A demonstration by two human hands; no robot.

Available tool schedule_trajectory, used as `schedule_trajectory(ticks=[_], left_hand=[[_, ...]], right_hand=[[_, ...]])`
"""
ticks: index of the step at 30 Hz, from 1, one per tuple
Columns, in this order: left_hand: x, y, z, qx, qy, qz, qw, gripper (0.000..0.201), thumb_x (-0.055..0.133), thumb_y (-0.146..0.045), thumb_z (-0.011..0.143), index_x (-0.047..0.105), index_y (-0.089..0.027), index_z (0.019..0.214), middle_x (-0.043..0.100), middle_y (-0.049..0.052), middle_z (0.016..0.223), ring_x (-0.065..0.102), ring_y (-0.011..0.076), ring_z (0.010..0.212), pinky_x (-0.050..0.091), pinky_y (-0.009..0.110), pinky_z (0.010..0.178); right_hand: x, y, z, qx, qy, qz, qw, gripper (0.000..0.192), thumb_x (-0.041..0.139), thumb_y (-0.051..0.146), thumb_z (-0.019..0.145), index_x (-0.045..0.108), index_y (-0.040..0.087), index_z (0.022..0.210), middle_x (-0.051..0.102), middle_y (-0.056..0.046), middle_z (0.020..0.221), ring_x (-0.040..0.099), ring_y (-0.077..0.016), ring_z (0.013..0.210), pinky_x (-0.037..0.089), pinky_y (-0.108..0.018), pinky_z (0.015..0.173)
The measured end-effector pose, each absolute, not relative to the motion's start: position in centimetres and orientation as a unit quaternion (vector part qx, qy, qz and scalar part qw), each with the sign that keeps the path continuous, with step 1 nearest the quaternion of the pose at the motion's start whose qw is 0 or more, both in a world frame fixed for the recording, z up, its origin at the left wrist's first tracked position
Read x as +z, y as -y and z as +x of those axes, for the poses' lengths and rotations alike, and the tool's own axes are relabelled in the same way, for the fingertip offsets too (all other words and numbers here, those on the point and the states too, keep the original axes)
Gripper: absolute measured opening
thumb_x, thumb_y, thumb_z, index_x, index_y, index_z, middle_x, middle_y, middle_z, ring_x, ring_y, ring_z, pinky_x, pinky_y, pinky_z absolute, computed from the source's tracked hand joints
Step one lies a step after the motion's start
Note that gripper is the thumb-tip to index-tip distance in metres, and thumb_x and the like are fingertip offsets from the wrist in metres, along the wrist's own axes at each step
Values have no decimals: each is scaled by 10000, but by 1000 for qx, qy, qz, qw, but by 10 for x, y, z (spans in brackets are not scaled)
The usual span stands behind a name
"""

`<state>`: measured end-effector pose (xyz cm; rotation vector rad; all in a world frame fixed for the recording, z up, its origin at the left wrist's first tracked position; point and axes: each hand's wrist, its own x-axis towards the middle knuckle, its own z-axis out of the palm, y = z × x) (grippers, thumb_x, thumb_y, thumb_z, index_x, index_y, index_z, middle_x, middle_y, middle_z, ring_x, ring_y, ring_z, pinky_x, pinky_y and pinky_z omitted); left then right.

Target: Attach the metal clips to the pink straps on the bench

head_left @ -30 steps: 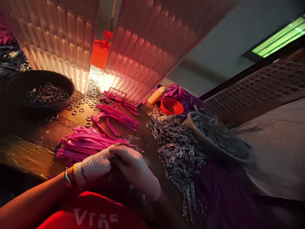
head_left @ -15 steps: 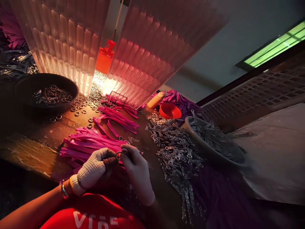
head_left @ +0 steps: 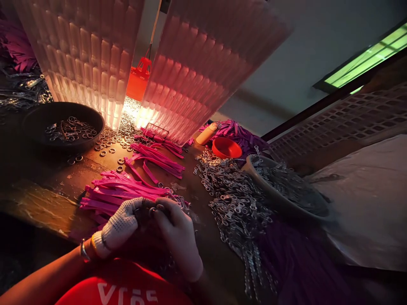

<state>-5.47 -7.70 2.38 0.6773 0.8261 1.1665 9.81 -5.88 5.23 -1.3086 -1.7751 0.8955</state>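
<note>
My left hand (head_left: 122,222), in a white dotted knit glove with dark coverings at the fingertips, is closed at the front edge of the bench. My right hand (head_left: 176,235), in a thin pale glove, meets it fingertip to fingertip. Pinched between them is a small metal ring (head_left: 152,210); the fingers hide part of it, and whether anything else is held there I cannot tell. Just beyond both hands lies a bundle of magenta straps (head_left: 117,192), with metal clasps at its right end.
Loose rings (head_left: 111,150) and a dark bowl (head_left: 93,144) of metal parts are at left. A heap of metal chains (head_left: 230,203) lies right, beside a grey basin (head_left: 249,166) and a red bowl (head_left: 237,153). Translucent ribbed panels (head_left: 190,76) flank a red-shaded lamp (head_left: 138,80).
My right hand has shifted slightly left and down, its fingertips closer to my left hand. The ring has moved a little left and down with them. The straps and heaps stay put.
</note>
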Motion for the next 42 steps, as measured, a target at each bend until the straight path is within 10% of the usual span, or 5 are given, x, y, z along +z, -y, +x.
schedule_trajectory(ticks=[42], left_hand=[[-18, 58, -61, 493, -307, 263, 770, 171, 756, -242, 778, 737, -149, 921, 668, 57, 827, 588, 138, 726, 509, 212, 650]], right_hand=[[24, 45, 96, 90, 835, -454, 298, 188, 522, 207, 982, 621, 219, 1141, 716, -53, 993, 651, -216, 862, 466, -334, 771]])
